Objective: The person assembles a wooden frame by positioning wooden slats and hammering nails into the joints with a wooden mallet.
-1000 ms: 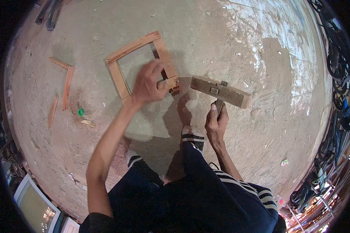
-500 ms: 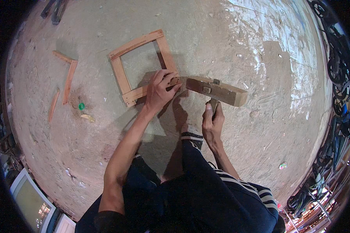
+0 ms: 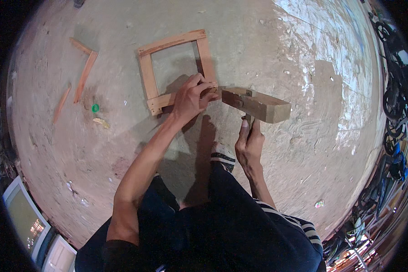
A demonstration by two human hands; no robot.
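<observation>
Your left hand point(image 3: 191, 97) had its fingers bent over the near right corner of the wooden frame point(image 3: 148, 75), which lay on the floor point(image 3: 276, 181) beneath and beyond that hand; whether the fingertips pinched anything there, I cannot tell. Your right hand point(image 3: 250, 145) was closed round the handle of the wooden mallet point(image 3: 258, 106), its head just right of your left fingertips. Loose wood strips point(image 3: 85, 77) lay well left of your left hand. You seemed to be steadying the corner for a blow; the next move probably called for clear fingers and a square tap.
</observation>
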